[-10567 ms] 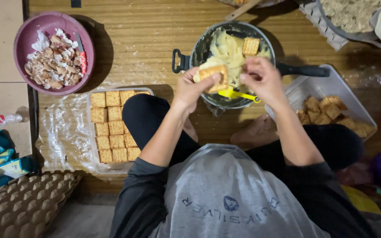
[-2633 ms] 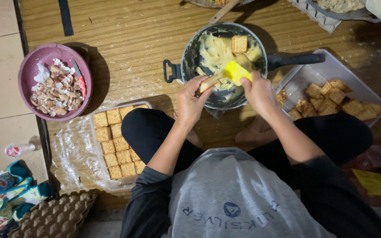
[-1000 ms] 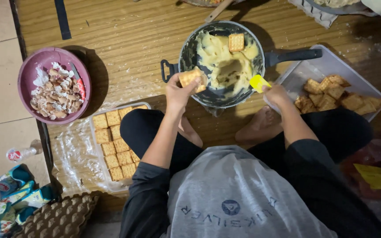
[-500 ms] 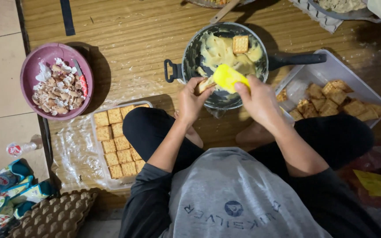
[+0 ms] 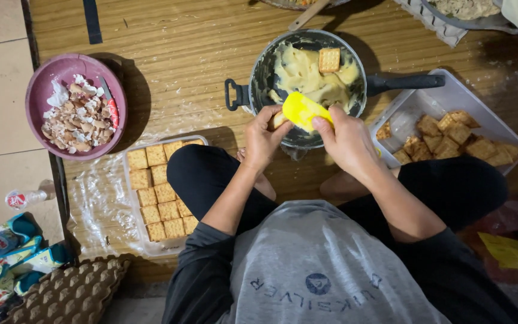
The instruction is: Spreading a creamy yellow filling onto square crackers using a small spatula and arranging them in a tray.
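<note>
**Cream goes onto a cracker, one tray part filled**

The left hand [image 5: 262,141] pinches a small square golden cracker [image 5: 278,120] by its edges, fingers closed on it, just over the near rim of the pan. The right hand [image 5: 346,141] grips a yellow silicone spatula [image 5: 303,111], its blade laid against the cracker, so the two hands meet close together. Beneath them sits a dark metal pan with a black handle [image 5: 259,78], holding pale yellow cream [image 5: 304,75] and one more loose cracker [image 5: 330,59] at its far side. The pan rests on the woven wooden floor mat [image 5: 169,54].

To the right, a clear plastic container [image 5: 451,99] holds a loose heap of coated crackers. To the left, by the person's knee, a shallow clear tray [image 5: 133,198] carries neat rows of plain crackers. Further left stands a purple plastic bowl [image 5: 37,96] of broken eggshells, and a cardboard egg carton [image 5: 73,291] lies near the left corner.

By my reading, the work is midway: plenty of cream remains and the right-hand container has room.
</note>
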